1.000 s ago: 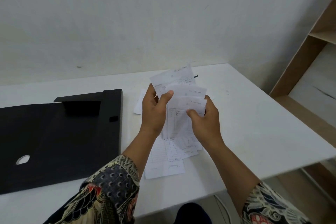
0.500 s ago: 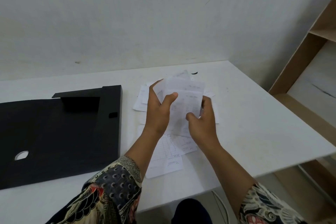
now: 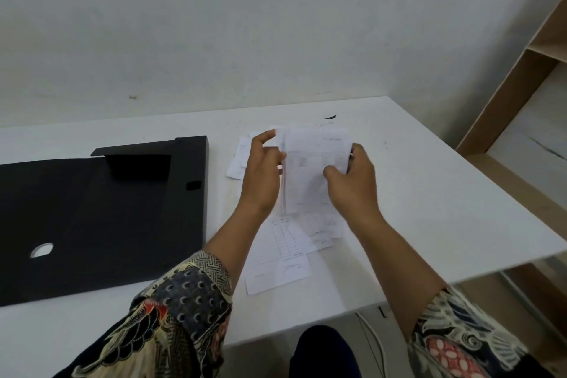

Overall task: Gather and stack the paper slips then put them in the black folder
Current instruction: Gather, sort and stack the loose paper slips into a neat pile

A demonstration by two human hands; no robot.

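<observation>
Right hand (image 3: 352,184) pinches my stack of paper slips (image 3: 313,169) above the white table (image 3: 429,193), long axis pointing away from me. Left hand (image 3: 264,175) fingers spread apart at its left edge. Slip count unreadable, blurred. More loose slips (image 3: 276,258) underneath, overlapping. One black folder (image 3: 101,218) left, cut off.

a bunch of white paper slips (image 3: 313,169) with faint printed lines stands nearly upright above the table, blurred. more slips (image 3: 282,258) lie flat, overlapping, below it, and a few (image 3: 241,156) lie behind it. the black folder (image 3: 98,218) lies open and flat well left of them.
</observation>
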